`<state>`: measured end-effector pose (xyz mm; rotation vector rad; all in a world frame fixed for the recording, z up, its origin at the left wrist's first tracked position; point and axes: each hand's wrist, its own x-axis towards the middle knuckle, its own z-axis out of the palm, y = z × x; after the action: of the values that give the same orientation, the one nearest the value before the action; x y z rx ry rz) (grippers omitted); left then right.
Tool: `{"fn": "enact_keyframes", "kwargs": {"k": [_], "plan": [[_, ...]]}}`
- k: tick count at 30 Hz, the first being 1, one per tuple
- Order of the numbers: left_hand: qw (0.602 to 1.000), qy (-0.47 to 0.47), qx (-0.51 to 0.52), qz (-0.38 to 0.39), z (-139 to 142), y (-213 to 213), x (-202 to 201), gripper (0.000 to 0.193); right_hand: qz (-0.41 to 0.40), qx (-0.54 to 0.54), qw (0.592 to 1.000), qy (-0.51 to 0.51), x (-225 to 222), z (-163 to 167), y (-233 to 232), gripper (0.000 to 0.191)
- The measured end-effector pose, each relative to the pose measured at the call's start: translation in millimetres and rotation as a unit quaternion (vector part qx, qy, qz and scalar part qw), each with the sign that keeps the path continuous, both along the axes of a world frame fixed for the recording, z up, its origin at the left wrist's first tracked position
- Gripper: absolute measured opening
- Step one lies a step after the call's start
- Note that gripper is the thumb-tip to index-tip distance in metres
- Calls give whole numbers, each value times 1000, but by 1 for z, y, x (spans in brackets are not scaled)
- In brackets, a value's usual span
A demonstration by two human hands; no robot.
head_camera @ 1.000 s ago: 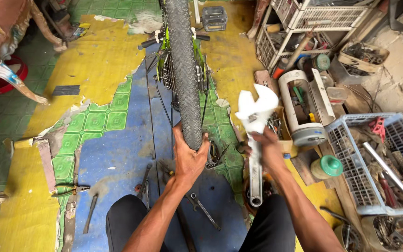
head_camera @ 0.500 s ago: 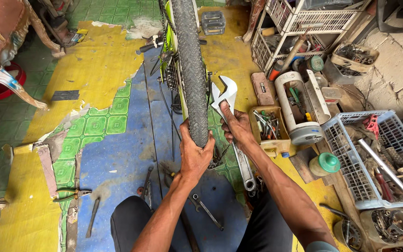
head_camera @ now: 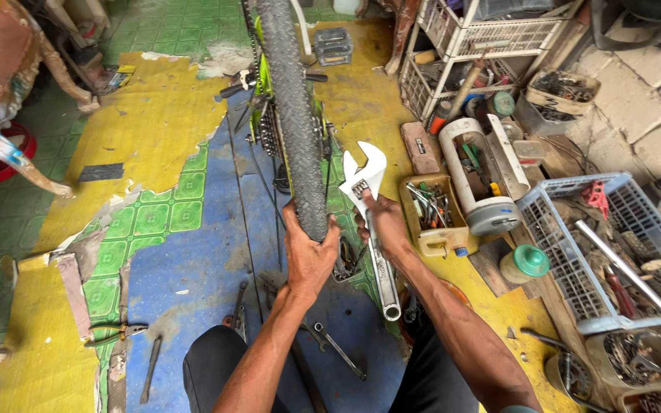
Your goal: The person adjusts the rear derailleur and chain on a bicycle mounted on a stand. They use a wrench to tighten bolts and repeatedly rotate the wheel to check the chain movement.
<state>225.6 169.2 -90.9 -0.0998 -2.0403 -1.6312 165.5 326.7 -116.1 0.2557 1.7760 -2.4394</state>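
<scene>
The one adjustable wrench (head_camera: 369, 214) stays beside the single bicycle tyre (head_camera: 294, 115) as half a second ago, right hand (head_camera: 385, 223) fingers clamped round its handle, left hand (head_camera: 309, 256) fingers wrapped on the tyre.

You're in a bicycle repair workshop. A bike with a knobby tyre (head_camera: 294, 115) stands on the worn, patchy painted floor (head_camera: 154, 138), wrenches (head_camera: 334, 348) and pliers (head_camera: 116, 333) lie loose around it, and plastic crates (head_camera: 613, 260) and wire racks (head_camera: 483, 34) are crammed with tools and spare parts.
</scene>
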Motion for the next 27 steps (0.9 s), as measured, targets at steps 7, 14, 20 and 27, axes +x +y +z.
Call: {"fn": "enact_keyframes", "kwargs": {"k": [7,14,20,27], "plan": [[1000,-2,17,-6,6,0,2,54,-14,86,996,-32,-3,13,-4,60],[999,-18,27,-23,7,-1,3,55,12,121,991,-60,-8,16,-13,58],[1000,7,13,-26,2,-3,0,58,19,83,996,-31,-15,11,-17,53],[999,-9,11,-32,-1,-6,-1,61,10,103,994,-44,-21,8,-19,64]]}}
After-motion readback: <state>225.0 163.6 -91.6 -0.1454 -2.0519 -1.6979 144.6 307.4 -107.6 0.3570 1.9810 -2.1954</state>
